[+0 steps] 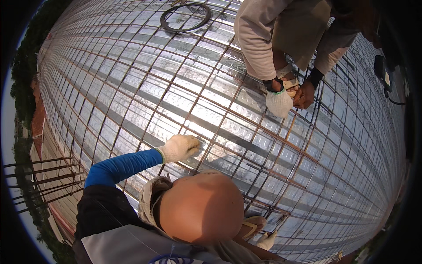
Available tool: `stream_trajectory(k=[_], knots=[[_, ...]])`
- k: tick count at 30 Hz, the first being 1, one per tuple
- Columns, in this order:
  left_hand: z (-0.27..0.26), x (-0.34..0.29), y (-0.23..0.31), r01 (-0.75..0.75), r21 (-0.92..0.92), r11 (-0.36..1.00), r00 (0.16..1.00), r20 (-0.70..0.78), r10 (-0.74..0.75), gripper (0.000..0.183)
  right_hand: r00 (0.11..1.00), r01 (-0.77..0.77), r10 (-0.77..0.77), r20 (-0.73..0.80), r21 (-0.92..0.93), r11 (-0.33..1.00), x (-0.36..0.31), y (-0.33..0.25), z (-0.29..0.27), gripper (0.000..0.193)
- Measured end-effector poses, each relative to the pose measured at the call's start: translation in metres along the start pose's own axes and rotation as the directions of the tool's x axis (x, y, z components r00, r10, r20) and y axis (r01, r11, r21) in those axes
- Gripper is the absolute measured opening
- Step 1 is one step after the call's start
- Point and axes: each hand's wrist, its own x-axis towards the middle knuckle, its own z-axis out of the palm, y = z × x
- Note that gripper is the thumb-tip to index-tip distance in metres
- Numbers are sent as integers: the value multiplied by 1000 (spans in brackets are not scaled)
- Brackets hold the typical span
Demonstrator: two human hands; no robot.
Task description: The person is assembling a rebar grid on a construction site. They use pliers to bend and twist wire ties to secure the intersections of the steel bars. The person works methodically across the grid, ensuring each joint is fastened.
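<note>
My left hand (179, 148), in a white knit glove below a blue sleeve, is closed low at the steel rebar mesh (226, 115). Its fingers curl downward, and whatever they grip is hidden. My bent bare knee (202, 207) with a rolled trouser leg blocks the view beside it. A pale glove, apparently on my right hand (266, 241), shows low beyond the knee near a sandalled foot (252, 226); its fingers cannot be made out. Across from me, a co-worker's gloved hand (279, 104) and bare hand (304, 95) meet just over the mesh.
Ribbed shiny metal decking (176, 103) lies under the mesh. A coil of dark wire (186, 17) rests on the bars at the far side. Bar ends (48, 176) stick out past the deck's left edge. A dark boxy object (382, 70) with a cable is at far right.
</note>
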Motion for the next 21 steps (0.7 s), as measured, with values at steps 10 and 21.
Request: stream_trajectory(k=[10, 21], knots=[[7, -49, -30, 115, 36, 993, 895, -437, -88, 34, 966, 194, -208, 154, 99, 976, 60, -46, -76, 51], [84, -228, 12, 434, -182, 882, 800, -372, -471, 78, 774, 614, -585, 243, -58, 787, 89, -256, -201, 38]])
